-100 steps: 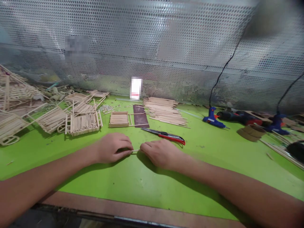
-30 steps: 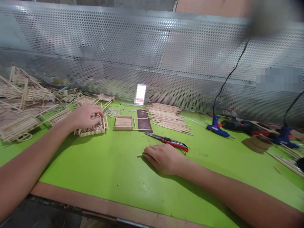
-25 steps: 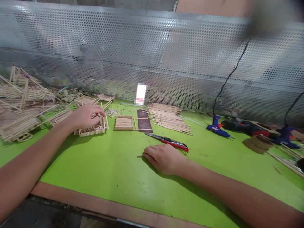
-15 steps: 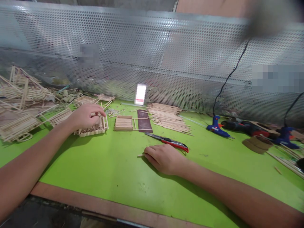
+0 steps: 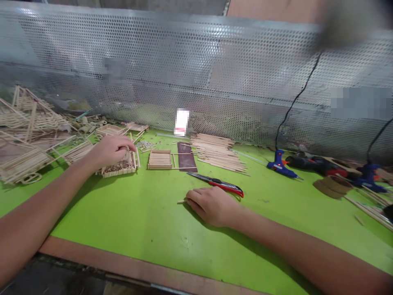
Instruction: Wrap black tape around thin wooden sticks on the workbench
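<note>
My left hand [image 5: 112, 150] hangs over a small stick box [image 5: 119, 173] filled with short cut stick pieces. Its fingers are loosely bent and apart, and I see nothing between them; the lower fingertips are partly hidden. On the green tabletop rests my right hand [image 5: 213, 205], its fingers closed on a short wooden stick [image 5: 181, 201] whose end pokes out to the left. Just beyond its knuckles lies a red and black utility knife [image 5: 219, 183] with the blade out. A stick-built frame [image 5: 159, 159] with two long rails sits between the hands, its rails over a dark brown sheet [image 5: 186, 151].
A pile of long sticks [image 5: 217, 151] lies behind the knife. To the right are a blue glue gun [image 5: 281, 166] with a cord, another glue gun [image 5: 370, 178] and a brown ring-shaped piece [image 5: 333, 186]. Stick models [image 5: 27, 110] crowd the left. A perforated metal panel [image 5: 184, 53] closes the back.
My left hand has shifted very slightly, and the gap under its bent fingers looks smaller. My right hand and the stick in it have stayed in place.
</note>
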The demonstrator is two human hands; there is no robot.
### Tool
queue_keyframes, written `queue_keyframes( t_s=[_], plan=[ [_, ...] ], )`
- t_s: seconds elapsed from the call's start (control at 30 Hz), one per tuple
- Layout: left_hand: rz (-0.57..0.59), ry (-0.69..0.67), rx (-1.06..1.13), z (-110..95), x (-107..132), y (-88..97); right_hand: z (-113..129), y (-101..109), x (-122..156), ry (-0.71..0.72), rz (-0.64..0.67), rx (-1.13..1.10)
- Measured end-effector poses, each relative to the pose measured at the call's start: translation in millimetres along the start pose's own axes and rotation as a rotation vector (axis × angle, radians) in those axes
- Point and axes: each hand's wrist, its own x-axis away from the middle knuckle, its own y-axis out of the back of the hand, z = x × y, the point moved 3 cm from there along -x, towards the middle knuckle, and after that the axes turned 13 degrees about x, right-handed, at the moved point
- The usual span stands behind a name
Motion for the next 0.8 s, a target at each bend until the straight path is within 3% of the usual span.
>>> queue_keyframes(
  t_s=[0.8],
  plan=[
    [0.05,0.042,0.006,-1.7,1.0,-0.7,-0.4,0.2,0.2,-0.005,0.005,-0.005]
  ],
)
